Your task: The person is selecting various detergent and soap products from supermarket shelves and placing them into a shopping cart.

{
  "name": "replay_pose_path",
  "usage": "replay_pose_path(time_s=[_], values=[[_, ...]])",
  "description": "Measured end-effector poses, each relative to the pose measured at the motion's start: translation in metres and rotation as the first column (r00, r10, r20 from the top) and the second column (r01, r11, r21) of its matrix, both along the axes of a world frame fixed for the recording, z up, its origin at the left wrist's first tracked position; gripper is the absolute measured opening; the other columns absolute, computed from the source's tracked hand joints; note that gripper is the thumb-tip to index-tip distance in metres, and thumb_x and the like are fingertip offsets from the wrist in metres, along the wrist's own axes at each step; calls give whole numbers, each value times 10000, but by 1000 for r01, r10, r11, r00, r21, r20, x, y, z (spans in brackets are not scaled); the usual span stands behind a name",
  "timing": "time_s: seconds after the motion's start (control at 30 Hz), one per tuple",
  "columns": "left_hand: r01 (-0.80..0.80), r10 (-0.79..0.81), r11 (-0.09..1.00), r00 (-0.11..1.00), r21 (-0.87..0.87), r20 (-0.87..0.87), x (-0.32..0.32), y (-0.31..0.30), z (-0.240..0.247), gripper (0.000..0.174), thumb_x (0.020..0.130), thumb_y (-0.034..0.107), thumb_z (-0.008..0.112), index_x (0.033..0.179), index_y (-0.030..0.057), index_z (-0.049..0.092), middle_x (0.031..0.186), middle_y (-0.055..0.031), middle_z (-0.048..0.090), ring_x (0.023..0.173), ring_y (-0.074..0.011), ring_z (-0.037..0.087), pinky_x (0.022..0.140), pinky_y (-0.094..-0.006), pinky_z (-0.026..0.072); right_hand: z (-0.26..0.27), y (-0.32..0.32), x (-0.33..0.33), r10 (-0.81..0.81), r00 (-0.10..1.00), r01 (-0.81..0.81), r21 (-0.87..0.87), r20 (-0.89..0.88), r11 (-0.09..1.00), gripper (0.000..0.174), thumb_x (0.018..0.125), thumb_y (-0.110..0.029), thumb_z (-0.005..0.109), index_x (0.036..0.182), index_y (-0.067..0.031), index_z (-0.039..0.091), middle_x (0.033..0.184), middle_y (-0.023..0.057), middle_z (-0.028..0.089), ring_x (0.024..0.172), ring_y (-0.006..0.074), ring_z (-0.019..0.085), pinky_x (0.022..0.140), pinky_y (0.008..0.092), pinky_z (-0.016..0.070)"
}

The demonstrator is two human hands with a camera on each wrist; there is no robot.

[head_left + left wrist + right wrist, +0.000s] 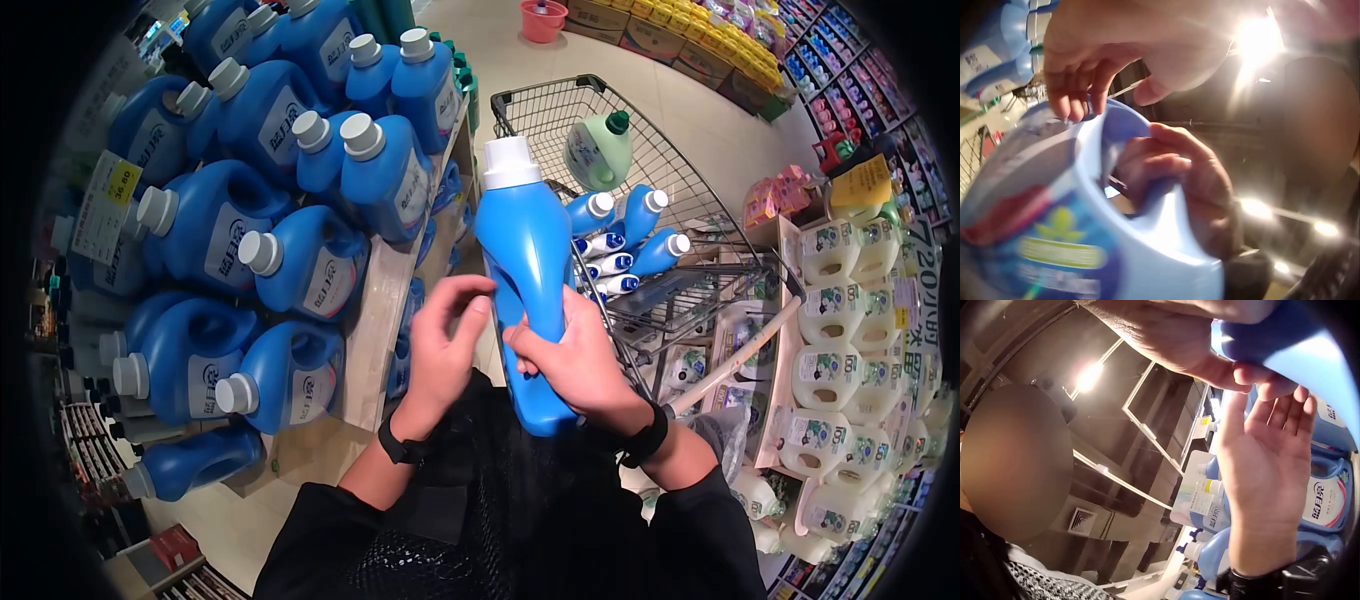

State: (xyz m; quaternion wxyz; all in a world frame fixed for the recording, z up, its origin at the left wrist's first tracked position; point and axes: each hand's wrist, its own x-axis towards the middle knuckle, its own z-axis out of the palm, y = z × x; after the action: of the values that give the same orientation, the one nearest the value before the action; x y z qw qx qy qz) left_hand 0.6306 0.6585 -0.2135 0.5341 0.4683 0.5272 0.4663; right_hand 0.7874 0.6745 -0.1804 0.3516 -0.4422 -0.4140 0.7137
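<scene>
Before us, right hand [578, 355] clamped round a white-capped blue plastic bottle [525, 230], left hand [447, 335] alongside, fingers loosely bent.

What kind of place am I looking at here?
Most likely a supermarket or similar shop: a wire shopping cart, rows of matching blue bottles and a price tag show it.

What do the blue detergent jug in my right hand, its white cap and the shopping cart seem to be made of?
Blue detergent jug: probably molded plastic, glossy, with bright highlights along its curves. White cap: likely rigid plastic, fairly matte, with a crisp stepped shape. Shopping cart: perhaps dark-coated metal, given its thin wire mesh.
</scene>
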Motion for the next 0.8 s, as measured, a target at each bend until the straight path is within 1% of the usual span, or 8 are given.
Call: replay_pose_path(time_s=[0.23,0.3,0.33,0.43,0.5,0.6,0.67,0.8], values=[[209,-258,945,949,-251,-181,17,27,20,273,921,247,637,950,-25,652,757,-29,636,703,-81,560,627,-269,453,-33,-4,-1,-42,999,43,109,-13,993,430,713,-52,658,1109,28,512,878,85,591,794,168,600,701,327,497],[231,-165,912,963,-338,213,22,25,-3,248,930,218,644,970,-25,668,827,-20,662,694,-70,595,607,-214,466,-49,-10,-3,100,969,-137,154,225,979,475,725,3,630,1177,45,491,1016,69,581,969,153,574,851,330,480],[221,-161,900,969,-375,186,20,24,-5,222,910,188,672,955,-30,685,867,-51,688,741,-93,634,639,-236,496,-51,-12,-1,88,972,-123,153,218,981,475,725,3,630,1177,45,491,1016,69,581,969,153,574,851,330,480],[252,-168,868,960,-429,225,17,24,-7,213,901,170,680,960,-35,693,872,-74,697,739,-108,646,676,-246,514,-38,-18,9,137,841,-264,176,524,948,402,720,-162,666,1013,80,536,887,245,635,832,396,643,753,430,512],[230,-128,889,955,-396,269,18,23,-11,178,887,144,691,937,-27,688,852,-71,689,725,-110,639,662,-254,511,-32,-11,31,125,875,-325,377,467,867,194,757,-116,619,879,35,602,841,177,679,803,346,677,742,415,523],[166,-78,915,967,-368,244,27,16,-2,160,847,143,735,820,11,648,759,-29,646,639,-87,591,590,-239,475,-28,-4,68,151,898,-281,276,413,919,80,759,-88,632,771,-13,657,791,123,694,785,234,701,728,336,537],[48,-72,931,996,-363,-53,22,9,-5,199,792,140,779,798,16,623,679,-12,609,560,-61,540,498,-234,414,-63,-8,87,62,906,-157,196,418,968,185,786,-138,685,911,-4,655,850,114,693,824,194,688,757,319,537],[89,-135,921,986,-379,-98,15,0,34,207,749,130,806,765,23,629,630,4,589,494,-59,510,444,-222,372,-125,-10,90,51,976,-51,-4,213,999,618,786,-180,740,1312,7,476,1238,198,580,1133,259,590,945,370,489]])
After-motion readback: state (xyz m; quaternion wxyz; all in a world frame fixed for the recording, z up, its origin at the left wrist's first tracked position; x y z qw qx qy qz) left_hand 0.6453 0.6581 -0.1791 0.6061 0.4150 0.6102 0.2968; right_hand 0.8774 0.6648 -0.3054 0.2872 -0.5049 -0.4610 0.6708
